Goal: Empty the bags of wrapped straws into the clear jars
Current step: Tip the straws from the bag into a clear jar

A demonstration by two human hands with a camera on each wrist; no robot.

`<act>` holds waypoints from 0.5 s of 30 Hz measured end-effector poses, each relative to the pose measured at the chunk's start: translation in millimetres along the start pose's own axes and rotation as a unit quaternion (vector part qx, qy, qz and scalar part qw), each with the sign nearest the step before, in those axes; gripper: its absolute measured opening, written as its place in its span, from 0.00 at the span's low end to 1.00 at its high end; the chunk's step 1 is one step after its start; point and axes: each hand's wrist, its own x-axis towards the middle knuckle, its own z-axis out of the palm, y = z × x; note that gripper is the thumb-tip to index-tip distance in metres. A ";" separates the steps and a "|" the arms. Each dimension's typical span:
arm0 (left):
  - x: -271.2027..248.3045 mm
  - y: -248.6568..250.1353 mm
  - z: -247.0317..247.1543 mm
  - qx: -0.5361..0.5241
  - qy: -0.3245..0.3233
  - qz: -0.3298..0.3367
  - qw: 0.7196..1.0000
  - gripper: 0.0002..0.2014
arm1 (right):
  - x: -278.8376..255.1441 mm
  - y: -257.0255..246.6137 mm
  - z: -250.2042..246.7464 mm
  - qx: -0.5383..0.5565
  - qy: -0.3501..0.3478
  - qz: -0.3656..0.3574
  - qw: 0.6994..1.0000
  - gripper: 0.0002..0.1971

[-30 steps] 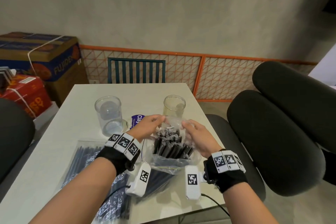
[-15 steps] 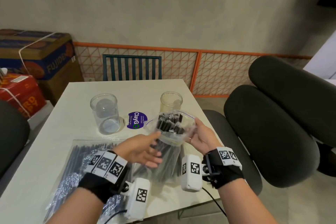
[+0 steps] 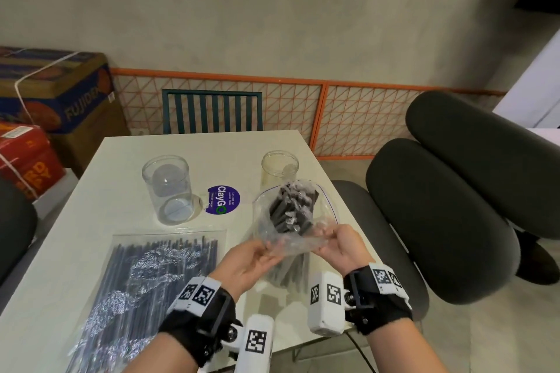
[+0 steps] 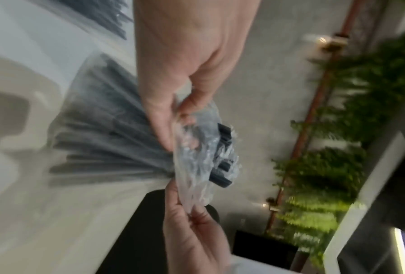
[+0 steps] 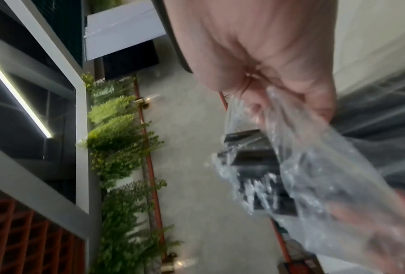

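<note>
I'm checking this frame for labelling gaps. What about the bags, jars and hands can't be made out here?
- Head view: the lower part of the held bag is hidden behind the left hand and right hand.
- Head view: the flat bag is cut off by the bottom edge.
- Head view: the right jar has its base hidden by the held bag.
- Both wrist views: motion blur; straws uncountable.

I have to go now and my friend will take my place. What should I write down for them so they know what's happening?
Left hand: pinches the near edge of the open straw bag.
Right hand: pinches the same edge from the other side.
The bag is held up over the table, mouth open, black wrapped straws still inside.
Second bag of straws lies flat on the table, untouched.
Both clear jars, wide jar and narrow jar, look empty.
Done: first bag opened. Left: tip both bags into the jars.
</note>
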 end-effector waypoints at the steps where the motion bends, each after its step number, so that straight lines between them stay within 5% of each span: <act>1: 1.3 -0.3 -0.5 0.066 0.043 0.017 0.997 0.17 | -1.7 1.7 0.7 -0.001 0.012 0.001 1.000 0.12; 4: -1.8 6.3 8.0 0.256 0.148 0.101 0.950 0.27 | -9.8 0.6 9.5 -0.084 0.016 -0.002 0.996 0.06; 7: -5.7 16.4 22.2 0.312 0.113 0.098 0.938 0.27 | -15.8 0.4 18.6 -0.191 -0.025 -0.014 0.981 0.21; 12: 13.8 27.0 19.7 0.411 0.147 0.080 0.896 0.20 | -12.1 4.9 19.5 -0.282 0.034 -0.023 0.959 0.14; 15: 26.0 30.6 10.8 0.353 0.156 0.020 0.922 0.19 | -12.8 -3.6 17.4 -0.197 0.080 0.043 0.976 0.16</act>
